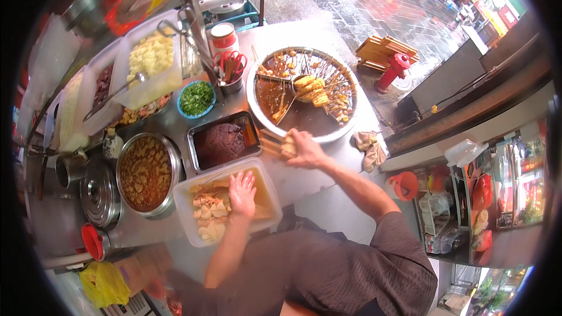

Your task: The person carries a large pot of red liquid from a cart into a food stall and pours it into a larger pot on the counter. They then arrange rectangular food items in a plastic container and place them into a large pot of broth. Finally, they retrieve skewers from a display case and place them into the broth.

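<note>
My right hand point(305, 149) grips a bundle of skewered food point(288, 145), its sticks pointing left, just below the rim of a large round pot point(263, 122). Dividers split the pot, which holds skewers in dark broth and yellow pieces at its centre. My left hand point(242, 193) lies spread, palm side partly showing, over a translucent plastic tub point(275, 210) of broth with pale sliced food. Whether it touches the food I cannot tell. Behind the tub, a black rectangular tray point(193, 149) bears a dark red mass of paste or sauce.
Left of the tub stand a steel pot of stew point(146, 173) and a steel lid point(99, 193). Farther back are a bowl of chopped green herbs point(196, 99), a utensil cup point(231, 85) and a tub of pale cubes point(151, 57). A crumpled cloth point(371, 147) lies at the right edge.
</note>
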`<state>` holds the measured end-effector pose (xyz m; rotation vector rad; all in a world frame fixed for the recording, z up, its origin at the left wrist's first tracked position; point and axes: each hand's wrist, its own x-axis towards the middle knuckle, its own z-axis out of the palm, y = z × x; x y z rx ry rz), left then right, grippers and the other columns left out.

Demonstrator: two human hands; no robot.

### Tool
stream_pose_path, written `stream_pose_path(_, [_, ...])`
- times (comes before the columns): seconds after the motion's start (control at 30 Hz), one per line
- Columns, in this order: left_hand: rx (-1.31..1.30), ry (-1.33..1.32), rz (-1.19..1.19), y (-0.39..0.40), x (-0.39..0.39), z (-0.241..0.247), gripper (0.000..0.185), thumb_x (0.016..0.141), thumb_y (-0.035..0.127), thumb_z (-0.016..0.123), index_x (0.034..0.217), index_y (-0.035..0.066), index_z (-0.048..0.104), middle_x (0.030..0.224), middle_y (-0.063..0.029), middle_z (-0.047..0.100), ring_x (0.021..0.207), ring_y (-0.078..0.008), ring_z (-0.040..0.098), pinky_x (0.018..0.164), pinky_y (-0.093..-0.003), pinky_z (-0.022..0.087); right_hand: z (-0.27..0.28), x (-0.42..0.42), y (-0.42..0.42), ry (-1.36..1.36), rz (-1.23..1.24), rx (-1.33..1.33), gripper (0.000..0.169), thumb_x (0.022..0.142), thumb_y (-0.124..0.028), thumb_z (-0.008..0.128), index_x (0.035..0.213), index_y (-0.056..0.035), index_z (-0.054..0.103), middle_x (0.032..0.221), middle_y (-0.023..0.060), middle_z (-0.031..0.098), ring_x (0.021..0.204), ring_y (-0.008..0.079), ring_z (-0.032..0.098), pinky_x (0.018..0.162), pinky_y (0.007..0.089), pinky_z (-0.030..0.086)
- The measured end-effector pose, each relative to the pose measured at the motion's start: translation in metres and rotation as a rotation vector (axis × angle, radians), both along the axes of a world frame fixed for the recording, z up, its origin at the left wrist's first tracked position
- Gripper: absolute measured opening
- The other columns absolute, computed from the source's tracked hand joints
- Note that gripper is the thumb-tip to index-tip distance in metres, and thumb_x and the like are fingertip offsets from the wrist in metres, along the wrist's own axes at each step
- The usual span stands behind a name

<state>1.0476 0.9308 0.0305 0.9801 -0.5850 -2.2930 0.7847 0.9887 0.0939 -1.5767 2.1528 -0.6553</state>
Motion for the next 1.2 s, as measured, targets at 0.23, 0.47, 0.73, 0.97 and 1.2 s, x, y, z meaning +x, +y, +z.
stream_pose_path(0.23, [0.047,-0.150,0.072,0.005,0.010,-0.010,0.078,0.087,0.065,0.043,0.139,0.008,0.032,0.130,-0.0080,0.047,0.114,-0.0210,0.046,0.097,-0.0426,0.032,-0.044,-0.136,0.009,0.326,0.059,0.156,0.087,0.056,-0.036,0.075,0.129,-0.0029,0.039,0.109,0.0210,0.050,0.107,0.0381,0.047,0.090,0.0462,0.040])
stream_pose_path(0.47, [0.099,-0.154,0.148,0.018,0.006,-0.009,0.069,0.088,0.063,0.045,0.130,0.008,0.042,0.119,-0.0053,0.052,0.105,-0.0204,0.051,0.088,-0.0408,0.039,-0.072,-0.159,-0.014,0.433,0.123,0.157,0.086,0.055,-0.028,0.073,0.130,-0.0021,0.039,0.110,0.0192,0.049,0.110,0.0351,0.046,0.094,0.0439,0.037])
stream_pose_path(0.73, [0.098,-0.147,0.197,0.020,0.000,-0.003,0.066,0.088,0.062,0.045,0.127,0.008,0.044,0.116,-0.0052,0.052,0.103,-0.0208,0.052,0.086,-0.0408,0.040,-0.101,-0.168,-0.009,0.589,0.122,0.122,0.075,0.056,-0.023,0.071,0.124,-0.0005,0.047,0.115,0.0163,0.049,0.116,0.0320,0.044,0.098,0.0496,0.031])
stream_pose_path(0.97, [0.115,-0.128,0.211,0.016,0.014,-0.007,0.065,0.088,0.061,0.047,0.126,0.008,0.044,0.116,-0.0054,0.051,0.102,-0.0210,0.051,0.085,-0.0412,0.041,-0.078,-0.114,0.012,0.402,0.032,-0.114,0.026,0.063,-0.019,0.065,0.085,-0.0052,0.061,0.102,0.0124,0.060,0.101,0.0312,0.054,0.081,0.0447,0.042])
stream_pose_path(1.2, [0.109,-0.156,0.279,0.006,0.051,-0.016,0.062,0.090,0.057,0.046,0.130,0.010,0.043,0.119,-0.0055,0.051,0.102,-0.0205,0.052,0.087,-0.0404,0.041,-0.031,0.057,0.002,-0.029,0.306,-0.048,0.031,0.079,-0.025,0.064,0.103,-0.0069,0.065,0.103,0.0139,0.064,0.097,0.0319,0.060,0.083,0.0411,0.049])
